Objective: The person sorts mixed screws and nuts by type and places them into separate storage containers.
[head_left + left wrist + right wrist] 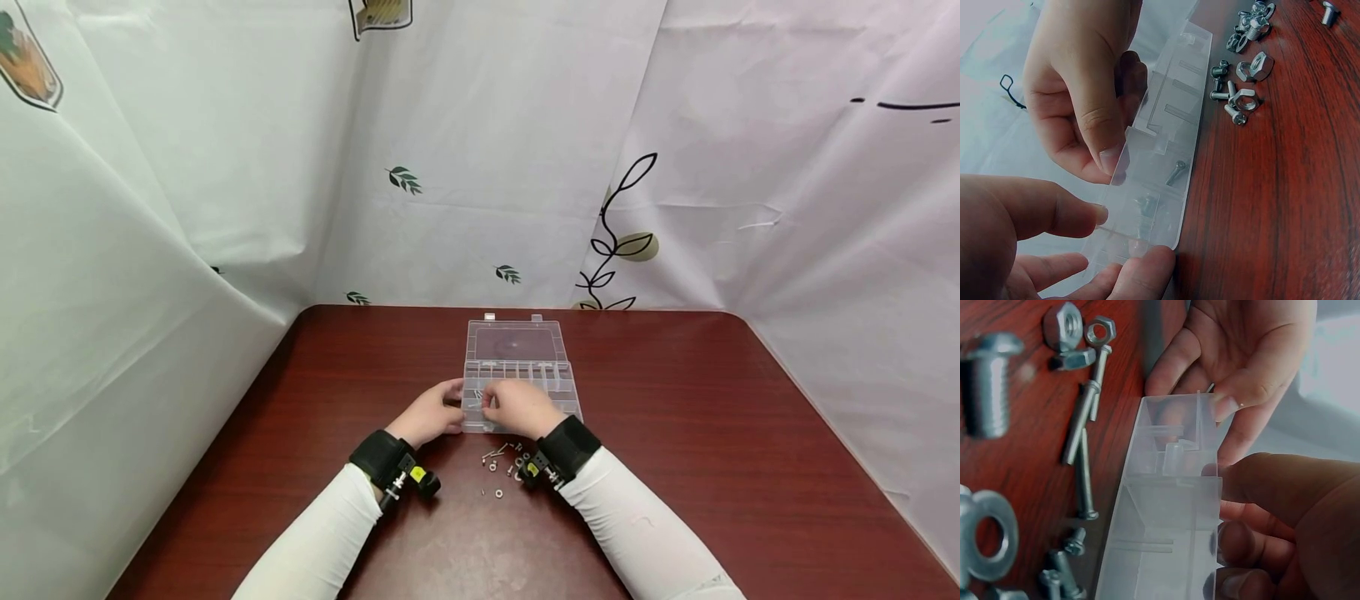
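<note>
A clear plastic compartment box [517, 372] stands on the table with its lid [513, 343] raised at the back. At its left end my left hand [429, 414] holds the box, thumb at the rim and fingers along the outer wall. My right hand [522, 407] is over the left compartments, fingers curled and thumb close to the forefinger. What lies between those fingertips is hidden. In the left wrist view a screw [1176, 172] shows through the box wall. Before the box lie loose screws [1085, 478], hex nuts [1063, 326] and a flat washer [992, 534].
The dark red wooden table [675, 400] extends on both sides of the box. White printed cloth [495, 167] hangs behind and beside it. A nut [498, 493] lies nearer the front, apart from the main pile.
</note>
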A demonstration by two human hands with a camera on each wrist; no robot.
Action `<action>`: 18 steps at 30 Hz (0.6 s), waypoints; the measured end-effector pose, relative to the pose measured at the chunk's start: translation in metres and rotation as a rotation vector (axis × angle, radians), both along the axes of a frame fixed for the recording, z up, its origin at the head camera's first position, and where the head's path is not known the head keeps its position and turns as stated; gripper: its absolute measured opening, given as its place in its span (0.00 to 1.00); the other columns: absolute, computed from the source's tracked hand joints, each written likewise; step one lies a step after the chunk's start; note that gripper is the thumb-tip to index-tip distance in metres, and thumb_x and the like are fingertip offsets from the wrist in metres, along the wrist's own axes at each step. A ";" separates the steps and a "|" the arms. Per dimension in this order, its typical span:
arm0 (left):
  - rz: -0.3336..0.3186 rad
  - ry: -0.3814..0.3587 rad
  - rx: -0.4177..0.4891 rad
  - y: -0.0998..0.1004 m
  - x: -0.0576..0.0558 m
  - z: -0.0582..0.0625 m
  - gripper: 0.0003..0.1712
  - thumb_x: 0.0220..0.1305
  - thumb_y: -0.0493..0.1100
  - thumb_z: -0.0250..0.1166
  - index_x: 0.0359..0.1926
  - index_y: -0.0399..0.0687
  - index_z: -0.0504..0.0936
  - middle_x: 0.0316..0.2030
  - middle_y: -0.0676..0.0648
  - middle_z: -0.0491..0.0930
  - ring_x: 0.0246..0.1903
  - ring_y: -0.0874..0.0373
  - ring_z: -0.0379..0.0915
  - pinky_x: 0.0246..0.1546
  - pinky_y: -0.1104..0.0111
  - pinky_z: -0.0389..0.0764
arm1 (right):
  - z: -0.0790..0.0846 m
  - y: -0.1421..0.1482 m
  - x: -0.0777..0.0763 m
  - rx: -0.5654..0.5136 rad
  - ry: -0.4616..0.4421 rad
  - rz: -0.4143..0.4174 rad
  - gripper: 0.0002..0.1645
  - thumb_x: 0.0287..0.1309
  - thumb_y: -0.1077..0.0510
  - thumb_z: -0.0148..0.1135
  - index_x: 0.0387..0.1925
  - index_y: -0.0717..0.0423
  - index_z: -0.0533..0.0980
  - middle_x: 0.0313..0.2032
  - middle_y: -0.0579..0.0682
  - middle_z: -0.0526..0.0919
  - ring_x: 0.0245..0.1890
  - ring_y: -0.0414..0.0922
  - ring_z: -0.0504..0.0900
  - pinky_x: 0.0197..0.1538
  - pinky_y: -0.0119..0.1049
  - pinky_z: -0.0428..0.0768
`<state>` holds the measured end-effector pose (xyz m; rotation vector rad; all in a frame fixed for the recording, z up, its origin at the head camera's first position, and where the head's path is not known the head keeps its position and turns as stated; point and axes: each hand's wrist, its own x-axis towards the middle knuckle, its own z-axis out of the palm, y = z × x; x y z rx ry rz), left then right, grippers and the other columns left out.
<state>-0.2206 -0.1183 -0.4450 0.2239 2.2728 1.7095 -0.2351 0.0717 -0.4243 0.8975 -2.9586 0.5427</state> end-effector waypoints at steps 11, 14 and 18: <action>0.008 -0.001 -0.006 0.002 0.000 -0.001 0.40 0.56 0.26 0.58 0.72 0.31 0.59 0.58 0.31 0.72 0.44 0.46 0.79 0.40 0.57 0.84 | 0.010 0.006 0.011 -0.004 0.018 0.046 0.04 0.59 0.53 0.66 0.30 0.44 0.79 0.17 0.38 0.71 0.18 0.37 0.68 0.23 0.34 0.68; 0.012 0.001 -0.002 0.002 0.002 0.002 0.40 0.56 0.26 0.57 0.72 0.29 0.59 0.58 0.29 0.72 0.45 0.45 0.78 0.41 0.55 0.84 | 0.012 0.008 0.017 0.000 0.048 0.077 0.04 0.59 0.53 0.66 0.31 0.44 0.78 0.18 0.37 0.71 0.18 0.37 0.68 0.23 0.34 0.69; 0.023 -0.008 0.006 0.002 0.002 0.003 0.40 0.57 0.26 0.57 0.72 0.30 0.59 0.59 0.29 0.72 0.46 0.44 0.78 0.41 0.56 0.84 | 0.017 0.012 0.026 0.029 0.082 0.108 0.02 0.59 0.53 0.65 0.31 0.44 0.79 0.19 0.37 0.73 0.19 0.36 0.69 0.22 0.34 0.69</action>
